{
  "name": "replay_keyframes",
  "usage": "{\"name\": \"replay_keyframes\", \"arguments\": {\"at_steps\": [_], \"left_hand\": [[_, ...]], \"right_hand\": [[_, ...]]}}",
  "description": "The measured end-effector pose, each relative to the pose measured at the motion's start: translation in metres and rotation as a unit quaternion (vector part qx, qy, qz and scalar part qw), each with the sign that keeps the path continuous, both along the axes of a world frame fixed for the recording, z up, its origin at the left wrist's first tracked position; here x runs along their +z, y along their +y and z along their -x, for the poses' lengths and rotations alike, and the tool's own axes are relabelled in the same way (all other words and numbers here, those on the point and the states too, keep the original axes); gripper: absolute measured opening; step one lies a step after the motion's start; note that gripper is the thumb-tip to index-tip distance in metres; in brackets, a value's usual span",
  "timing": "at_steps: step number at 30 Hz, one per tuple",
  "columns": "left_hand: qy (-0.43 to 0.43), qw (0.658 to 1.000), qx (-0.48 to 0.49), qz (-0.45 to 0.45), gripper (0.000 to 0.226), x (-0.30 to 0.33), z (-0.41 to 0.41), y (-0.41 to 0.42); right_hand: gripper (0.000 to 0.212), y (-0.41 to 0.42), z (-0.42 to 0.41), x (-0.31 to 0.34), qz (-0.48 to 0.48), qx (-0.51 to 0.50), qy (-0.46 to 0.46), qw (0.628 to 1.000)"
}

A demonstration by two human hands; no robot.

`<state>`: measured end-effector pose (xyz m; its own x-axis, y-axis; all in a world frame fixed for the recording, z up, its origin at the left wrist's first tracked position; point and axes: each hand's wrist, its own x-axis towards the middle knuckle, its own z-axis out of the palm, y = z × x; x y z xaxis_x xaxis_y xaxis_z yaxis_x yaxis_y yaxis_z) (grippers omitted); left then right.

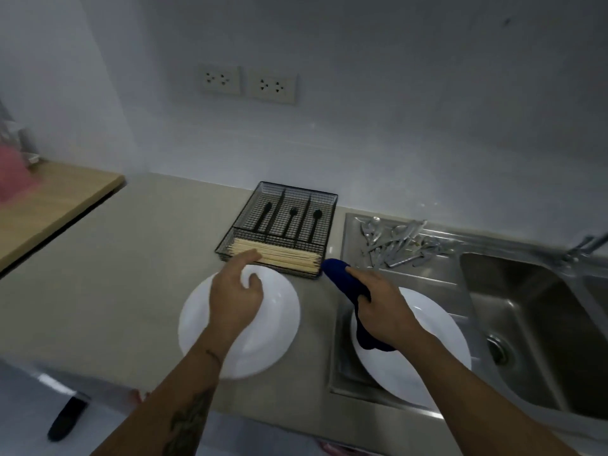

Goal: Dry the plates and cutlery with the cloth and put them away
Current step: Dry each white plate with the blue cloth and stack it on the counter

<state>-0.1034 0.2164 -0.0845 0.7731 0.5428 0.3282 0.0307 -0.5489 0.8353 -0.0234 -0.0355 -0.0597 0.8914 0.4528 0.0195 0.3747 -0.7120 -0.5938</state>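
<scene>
A person stands at a kitchen surface mid-way through drying up. The right hand has its grip closed round a blue cloth, bunched so that one end pokes forward past the knuckles and the other hangs down under the wrist. Directly beneath that grip lies a white plate on the drainboard of the sink, likely left there so water runs off toward the basin; it looks to be the next piece for wiping.

The left hand hovers with a loose, open grip, fingers relaxed and holding nothing, over a second plate set flat on the surface. Whether the fingers touch it cannot be told. That plate sits away from the wet steel, which suggests it is already dried.

Just beyond the left grip stands a black wire tray, chopsticks bundled in its near compartment and dark cutlery laid in the three slots behind, apparently put away by type. Beyond the right grip, a heap of metal cutlery lies at the back of the drainboard, seemingly not yet dried. Judged from this, much of the job remains.
</scene>
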Motion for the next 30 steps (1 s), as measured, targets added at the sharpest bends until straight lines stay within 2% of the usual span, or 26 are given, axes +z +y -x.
{"name": "replay_keyframes", "arguments": {"at_steps": [4, 8, 16, 22, 30], "left_hand": [[0.038, 0.989, -0.144, -0.005, 0.043, -0.012, -0.03, -0.073], [0.114, 0.969, -0.218, 0.03, 0.041, -0.032, -0.042, -0.127], [0.217, 0.95, -0.214, 0.06, 0.048, -0.047, -0.049, -0.16], [0.199, 0.944, -0.211, 0.159, 0.063, -0.047, -0.045, -0.169], [0.16, 0.925, -0.16, 0.305, 0.058, -0.039, -0.054, -0.199]], "right_hand": [[0.061, -0.053, -0.002, 0.003, 0.014, -0.068, 0.008, 0.998], [0.06, -0.097, 0.005, 0.002, 0.054, -0.113, 0.008, 0.992], [0.059, -0.138, 0.021, -0.016, 0.098, -0.136, 0.026, 0.986], [0.062, -0.144, 0.025, -0.033, 0.113, -0.124, 0.047, 0.985], [0.062, -0.136, 0.027, -0.054, 0.111, -0.119, 0.097, 0.982]]}}
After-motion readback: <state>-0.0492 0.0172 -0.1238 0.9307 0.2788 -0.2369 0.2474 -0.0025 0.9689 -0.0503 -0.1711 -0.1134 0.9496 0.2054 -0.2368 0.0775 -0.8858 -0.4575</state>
